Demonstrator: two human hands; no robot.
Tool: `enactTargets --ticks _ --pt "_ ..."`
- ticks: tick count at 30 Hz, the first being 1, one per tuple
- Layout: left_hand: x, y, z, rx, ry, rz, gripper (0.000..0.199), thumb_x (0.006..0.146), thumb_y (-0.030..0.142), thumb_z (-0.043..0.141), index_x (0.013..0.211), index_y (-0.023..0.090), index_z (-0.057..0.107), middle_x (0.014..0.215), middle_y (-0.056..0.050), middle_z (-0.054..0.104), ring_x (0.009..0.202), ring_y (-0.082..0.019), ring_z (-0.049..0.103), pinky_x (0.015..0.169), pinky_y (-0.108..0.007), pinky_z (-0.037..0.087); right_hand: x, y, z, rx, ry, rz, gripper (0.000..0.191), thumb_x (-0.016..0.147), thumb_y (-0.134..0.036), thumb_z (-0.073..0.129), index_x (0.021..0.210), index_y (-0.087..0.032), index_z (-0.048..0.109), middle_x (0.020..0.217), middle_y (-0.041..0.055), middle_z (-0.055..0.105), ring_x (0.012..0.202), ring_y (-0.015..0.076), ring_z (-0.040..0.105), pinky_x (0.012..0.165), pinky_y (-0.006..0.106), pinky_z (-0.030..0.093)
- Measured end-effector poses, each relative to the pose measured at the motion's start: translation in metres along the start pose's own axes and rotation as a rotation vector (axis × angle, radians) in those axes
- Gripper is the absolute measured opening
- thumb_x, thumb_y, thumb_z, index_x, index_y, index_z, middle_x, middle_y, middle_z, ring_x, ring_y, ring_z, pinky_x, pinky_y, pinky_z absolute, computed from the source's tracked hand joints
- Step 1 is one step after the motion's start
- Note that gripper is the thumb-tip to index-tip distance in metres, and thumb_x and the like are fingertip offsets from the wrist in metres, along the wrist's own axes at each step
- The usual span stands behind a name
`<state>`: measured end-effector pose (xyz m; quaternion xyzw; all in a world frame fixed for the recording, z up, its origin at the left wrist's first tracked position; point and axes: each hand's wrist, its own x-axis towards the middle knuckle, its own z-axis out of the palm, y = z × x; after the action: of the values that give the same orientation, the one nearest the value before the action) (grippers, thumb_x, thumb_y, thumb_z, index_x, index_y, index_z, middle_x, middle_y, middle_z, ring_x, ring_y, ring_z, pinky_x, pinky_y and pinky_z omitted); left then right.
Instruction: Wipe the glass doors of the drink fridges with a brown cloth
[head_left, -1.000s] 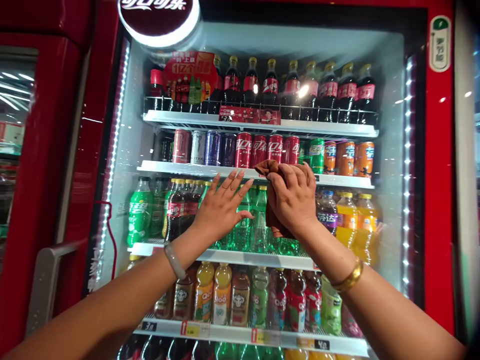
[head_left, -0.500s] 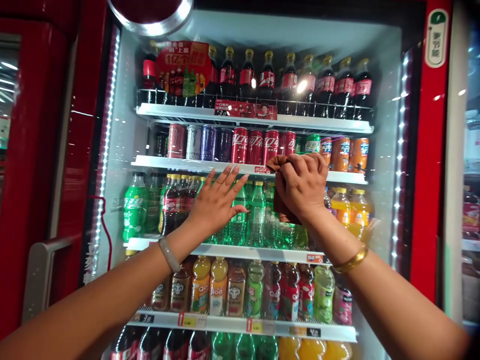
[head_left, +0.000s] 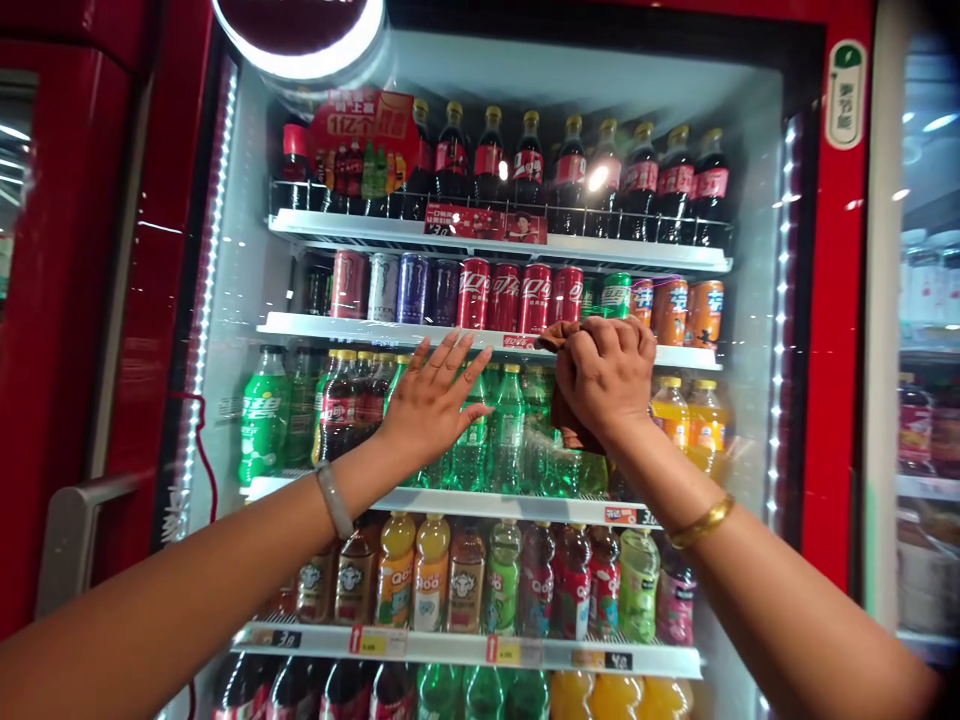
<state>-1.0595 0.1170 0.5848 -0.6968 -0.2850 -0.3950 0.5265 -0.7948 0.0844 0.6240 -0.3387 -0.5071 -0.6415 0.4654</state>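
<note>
My right hand (head_left: pixel 609 378) is closed around a brown cloth (head_left: pixel 571 418), pressing it to the glass door (head_left: pixel 510 75) of a drinks fridge. A fold of cloth sticks out left of the knuckles, and more hangs beneath the palm. To its left, my left hand (head_left: pixel 436 395) is spread with fingers stretched, seemingly flat on the same glass; it holds nothing. A grey bangle (head_left: pixel 334 502) circles the left wrist and a gold bangle (head_left: pixel 703 522) the right. Behind the glass, near both hands, stand green bottles (head_left: pixel 508 425) and red cans (head_left: pixel 474 292).
Shelves of bottles and cans fill the fridge, with cola bottles (head_left: pixel 529 160) on top. A red frame (head_left: pixel 829 300) borders the door. At left is a grey door handle (head_left: pixel 64 545); a round white-rimmed object (head_left: pixel 300 55) shows at the top. Another fridge (head_left: pixel 930 400) stands right.
The camera view has shifted slightly, so the fridge appears a little farther left. Both hands keep nearly the same pose, the right one sitting slightly further right against the shelves with the cloth.
</note>
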Motion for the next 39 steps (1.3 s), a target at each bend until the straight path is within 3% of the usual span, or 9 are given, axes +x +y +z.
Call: enactTargets --ticks 5,9,12,17,24,30,34,37,39 --pt "0.045 0.034 -0.008 -0.088 0.023 0.055 0.080 0.106 0.048 0.038 0.167 0.018 -0.004 0.174 -0.013 0.022 0.163 -0.027 0.014 0.135 -0.052 0.008 -0.010 -0.015 -0.006 0.032 -0.021 0.014 0.013 0.097 -0.029 0.055 0.100 -0.023 0.067 0.122 0.0082 0.068 0.116 0.0257 0.053 0.118 0.052 0.033" --pt "0.093 0.059 -0.009 -0.147 0.030 0.105 0.076 0.106 0.044 0.029 0.167 0.012 -0.003 0.175 -0.013 0.016 0.164 -0.024 0.007 0.135 -0.048 0.004 -0.033 0.017 -0.022 0.111 -0.085 -0.193 0.010 0.094 -0.026 0.059 0.101 -0.024 0.067 0.120 0.0061 0.069 0.118 0.0231 0.053 0.118 0.048 0.034" --pt "0.116 0.075 -0.001 -0.182 0.019 0.108 0.074 0.106 0.045 0.027 0.166 0.009 0.006 0.175 -0.014 0.014 0.164 -0.024 0.006 0.135 -0.046 0.004 -0.029 0.044 -0.018 0.059 -0.079 -0.162 0.009 0.094 -0.026 0.060 0.098 -0.023 0.068 0.116 0.0072 0.069 0.114 0.0240 0.054 0.113 0.047 0.038" --pt "0.125 0.094 0.013 -0.205 -0.037 0.063 0.070 0.104 0.036 0.032 0.164 0.003 0.016 0.174 -0.016 0.015 0.163 -0.025 0.011 0.136 -0.048 0.004 -0.014 0.047 -0.001 -0.067 0.063 0.101 0.013 0.097 -0.026 0.056 0.095 -0.023 0.068 0.114 0.0102 0.068 0.109 0.0262 0.054 0.108 0.049 0.041" --pt "0.119 0.095 0.021 -0.220 0.033 0.113 0.075 0.104 0.034 0.034 0.167 0.011 0.001 0.175 -0.015 0.010 0.163 -0.025 0.006 0.135 -0.051 0.002 -0.050 0.098 -0.025 0.003 -0.081 -0.111 0.006 0.091 -0.026 0.061 0.093 -0.023 0.066 0.112 0.0083 0.067 0.115 0.0258 0.054 0.109 0.048 0.041" --pt "0.119 0.095 0.024 -0.222 0.027 0.134 0.074 0.105 0.035 0.033 0.167 0.015 -0.004 0.175 -0.012 0.013 0.163 -0.024 0.006 0.134 -0.052 0.000 -0.021 0.097 0.000 -0.166 -0.026 0.369 0.020 0.093 -0.034 0.056 0.100 -0.018 0.065 0.119 0.0170 0.064 0.111 0.0330 0.054 0.100 0.058 0.043" --pt "0.117 0.095 0.024 -0.222 0.029 0.128 0.069 0.106 0.035 0.032 0.166 0.012 0.007 0.175 -0.014 0.012 0.163 -0.024 0.005 0.134 -0.053 0.002 -0.038 0.079 -0.015 -0.074 -0.050 0.024 0.011 0.093 -0.029 0.059 0.098 -0.021 0.064 0.119 0.0106 0.065 0.116 0.0273 0.053 0.110 0.052 0.039" --pt "0.117 0.094 0.025 -0.210 0.062 0.147 0.071 0.106 0.036 0.034 0.167 0.015 0.004 0.175 -0.012 0.014 0.163 -0.024 0.006 0.134 -0.054 0.003 -0.061 0.104 -0.035 0.007 -0.119 -0.235 0.006 0.090 -0.024 0.062 0.096 -0.024 0.065 0.117 0.0068 0.066 0.118 0.0245 0.055 0.112 0.048 0.039" --pt "0.117 0.094 0.026 -0.184 0.078 0.191 0.072 0.106 0.039 0.034 0.167 0.018 0.003 0.175 -0.009 0.014 0.163 -0.022 0.007 0.135 -0.052 0.006 -0.062 0.127 -0.036 -0.016 -0.130 -0.222 0.006 0.089 -0.025 0.063 0.095 -0.024 0.066 0.116 0.0078 0.066 0.116 0.0257 0.056 0.108 0.047 0.041"
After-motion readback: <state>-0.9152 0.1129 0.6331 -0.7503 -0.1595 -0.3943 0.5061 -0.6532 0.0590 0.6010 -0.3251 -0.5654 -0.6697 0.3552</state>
